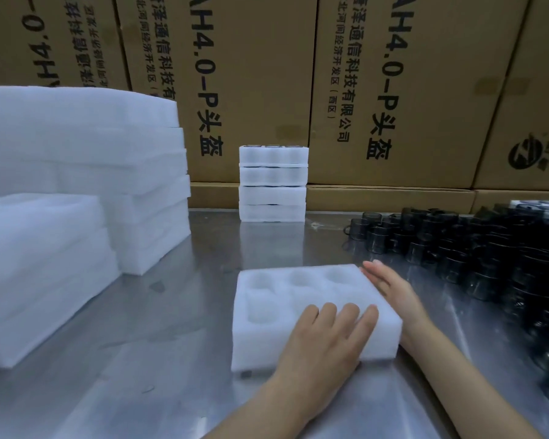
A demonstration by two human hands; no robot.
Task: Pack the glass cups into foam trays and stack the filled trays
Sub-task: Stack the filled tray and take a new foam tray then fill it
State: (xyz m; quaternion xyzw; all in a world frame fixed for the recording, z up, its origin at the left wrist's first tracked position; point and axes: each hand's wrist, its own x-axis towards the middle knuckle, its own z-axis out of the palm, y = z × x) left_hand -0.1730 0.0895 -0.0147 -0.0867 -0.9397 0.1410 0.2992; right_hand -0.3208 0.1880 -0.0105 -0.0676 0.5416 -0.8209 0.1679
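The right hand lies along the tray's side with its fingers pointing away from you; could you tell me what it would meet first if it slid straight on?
Probably nothing soon: past the right hand lies bare metal table, with the dark glass cups just to its right and cardboard boxes farthest back. Depth is uncertain.

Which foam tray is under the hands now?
The single empty tray at front centre; the left hand rests on it, unlike the far stack or left piles.
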